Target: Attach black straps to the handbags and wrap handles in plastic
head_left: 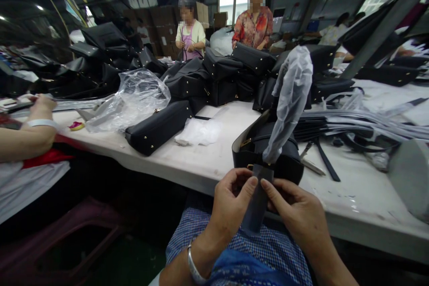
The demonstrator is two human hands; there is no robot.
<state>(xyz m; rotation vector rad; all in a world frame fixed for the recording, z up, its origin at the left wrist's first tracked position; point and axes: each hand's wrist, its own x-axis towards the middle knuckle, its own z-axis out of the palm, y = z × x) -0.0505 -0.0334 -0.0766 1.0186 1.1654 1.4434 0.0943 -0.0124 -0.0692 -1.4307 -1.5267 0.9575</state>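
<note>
Between my two hands, at the table's front edge, is a dark strip (255, 214) with a translucent sheen, hanging down over my lap. My left hand (231, 201) pinches its left side, thumb on top. From the right, my right hand (298, 210) grips the same strip with the thumb tip near my left thumb. Just beyond them a black handbag (284, 154) lies on the table, its pale-lined flap edge facing left. The bag's handle, wrapped in translucent plastic (293, 94), arches upward. My fingers behind the strip are partly hidden.
Another black bag (159, 127) lies to the left beside white wrapping (199, 132) and crumpled clear plastic (130, 100). Long straps (362, 120) and a pointed tool (313, 165) are at the right. Bags are piled behind. A co-worker's arm (30, 138) rests at the left; two people stand beyond.
</note>
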